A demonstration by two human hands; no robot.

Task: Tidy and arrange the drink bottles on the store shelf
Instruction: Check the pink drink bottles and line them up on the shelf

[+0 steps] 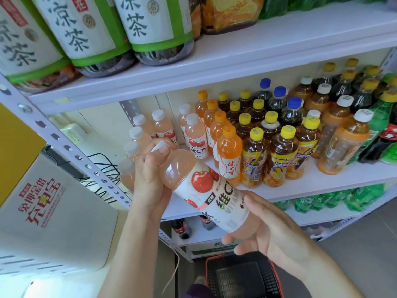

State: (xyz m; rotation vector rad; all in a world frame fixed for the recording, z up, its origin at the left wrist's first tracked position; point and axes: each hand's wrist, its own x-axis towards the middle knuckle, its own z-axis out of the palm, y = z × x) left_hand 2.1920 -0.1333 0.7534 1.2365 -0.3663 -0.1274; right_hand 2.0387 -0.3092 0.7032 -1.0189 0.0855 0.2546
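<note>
So both hands were on one pink bottle (204, 186) — the left hand (150, 173) had its fingers wrapped round the neck right by the white cap (159, 145). The right hand (268, 229) cupped the bottom end, thumb on the label and fingers curled underneath. The bottle lay tilted between them, cap end up at the left hand, held out in front of the shelf (300, 190) rather than standing on it. Just past the left hand were the other pink bottles (196, 134) of the same kind, a loose bunch with gaps. Further over toward the right hand's side came the orange bottles (228, 151) and the yellow-capped tea bottles (253, 158), packed tight. My guess is this one was meant to go in with its pink mates. What could go wrong: the gap in there looked narrow, and the pink ones nearest the left hand seemed to stand close to the shelf's end. Pushing in at a slant could knock one over or off — there were black cables (101, 168) down on that side and a red basket (242, 274) right under the right hand. The front orange bottle also stood just beside the likely spot, so a swing of the base could bump it into the tea row, domino style. And if the right hand let go early, a neck-only hold on a smooth bottle could slip. The label would probably want turning to face front too.
</note>
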